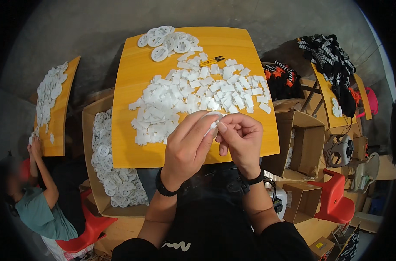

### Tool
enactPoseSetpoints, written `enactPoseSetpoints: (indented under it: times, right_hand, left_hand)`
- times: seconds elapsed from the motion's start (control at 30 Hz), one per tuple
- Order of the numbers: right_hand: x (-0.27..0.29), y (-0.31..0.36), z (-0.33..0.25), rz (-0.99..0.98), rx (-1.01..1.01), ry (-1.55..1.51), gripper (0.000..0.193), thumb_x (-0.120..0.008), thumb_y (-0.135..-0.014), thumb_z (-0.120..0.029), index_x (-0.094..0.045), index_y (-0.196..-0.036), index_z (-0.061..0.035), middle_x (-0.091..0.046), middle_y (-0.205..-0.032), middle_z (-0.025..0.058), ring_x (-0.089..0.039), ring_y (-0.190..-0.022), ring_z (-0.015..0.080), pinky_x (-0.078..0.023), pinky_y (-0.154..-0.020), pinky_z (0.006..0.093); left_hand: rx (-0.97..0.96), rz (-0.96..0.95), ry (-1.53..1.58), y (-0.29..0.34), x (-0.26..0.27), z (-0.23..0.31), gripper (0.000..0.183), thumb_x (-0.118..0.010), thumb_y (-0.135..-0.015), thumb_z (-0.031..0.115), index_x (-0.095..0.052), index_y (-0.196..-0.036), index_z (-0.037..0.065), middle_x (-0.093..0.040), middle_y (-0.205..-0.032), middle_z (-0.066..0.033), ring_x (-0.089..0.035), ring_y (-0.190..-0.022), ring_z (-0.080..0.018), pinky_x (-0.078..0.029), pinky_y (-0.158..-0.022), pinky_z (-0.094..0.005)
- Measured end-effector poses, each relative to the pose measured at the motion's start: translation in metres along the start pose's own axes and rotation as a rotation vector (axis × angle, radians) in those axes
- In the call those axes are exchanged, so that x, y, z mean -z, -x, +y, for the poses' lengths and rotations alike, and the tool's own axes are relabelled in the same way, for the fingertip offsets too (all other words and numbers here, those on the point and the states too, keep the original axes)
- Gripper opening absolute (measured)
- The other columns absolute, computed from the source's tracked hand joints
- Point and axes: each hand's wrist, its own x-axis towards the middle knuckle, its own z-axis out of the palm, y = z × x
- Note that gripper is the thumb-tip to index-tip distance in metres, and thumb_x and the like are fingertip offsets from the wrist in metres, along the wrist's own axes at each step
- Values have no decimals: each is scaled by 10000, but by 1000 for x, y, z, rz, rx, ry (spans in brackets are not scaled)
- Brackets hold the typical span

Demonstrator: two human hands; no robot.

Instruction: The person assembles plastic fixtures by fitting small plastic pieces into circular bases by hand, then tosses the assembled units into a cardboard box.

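Observation:
Close to the table's near edge, my left hand (185, 141) holds a small white plastic disc (213, 125), thumb and fingers closed around it. My right hand (240, 138) pinches at the disc's right side, its other fingers curled. The fingers cover most of the disc. Just beyond my hands, a wide heap of small white rectangular pieces (163, 104) spreads over the yellow table (132, 156). Several round white discs (159, 53) lie stacked at the far left corner. Yellow thread snips (212, 61) rest at the heap's far side.
A cardboard box full of white discs (113, 174) stands left of the table. Right of it are an open cardboard box (304, 145) and a red chair (335, 198). A person (43, 209) works at another table (61, 130) on the left. Black-and-white fabric (328, 56) covers a right-hand table.

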Motion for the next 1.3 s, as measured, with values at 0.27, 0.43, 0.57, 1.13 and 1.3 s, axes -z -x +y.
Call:
enactPoseSetpoints:
  times: [0.27,0.43,0.57,1.13,1.3]
  right_hand:
    - [-5,2,1,32,68,29,53,-645,-856,9,-624,-897,33,-637,-666,55,-553,-462,68,-439,-428,192]
    - [4,-10,-5,-9,802,894,127,-693,-773,15,-618,-875,0,-612,-637,34,-531,-429,92,-425,-424,232]
    - [4,-7,-18,-119,1018,1361,225,-741,-698,1,-631,-889,-44,-589,-663,51,-599,-530,177,-457,-481,249]
    - [4,-15,-2,-34,542,722,151,-740,-769,24,-705,-908,-23,-576,-847,26,-481,-585,42,-374,-508,175]
    - [9,-14,-7,-12,387,354,120,-701,-798,44,-657,-897,-6,-592,-870,46,-557,-598,73,-419,-514,185]
  left_hand:
    - [-20,-32,-5,1,0,-1,254,-620,-829,-58,-629,-1081,-22,-632,-1012,-165,-650,-847,-304,-536,-702,-342]
    - [-40,-41,-25,3,2,-6,262,-613,-834,-54,-627,-1094,-23,-626,-1028,-171,-648,-850,-311,-535,-709,-345]
    - [-8,-41,-11,3,2,-4,253,-610,-844,-46,-627,-1095,-25,-627,-1039,-175,-648,-860,-316,-536,-710,-347]
    - [294,-44,331,4,4,-15,259,-658,-884,52,-648,-1136,-7,-653,-1070,-121,-628,-927,-149,-492,-762,-231]
    - [280,32,551,7,3,-19,350,-583,-921,12,-561,-1267,-37,-587,-1187,-103,-565,-954,-91,-445,-733,-177]
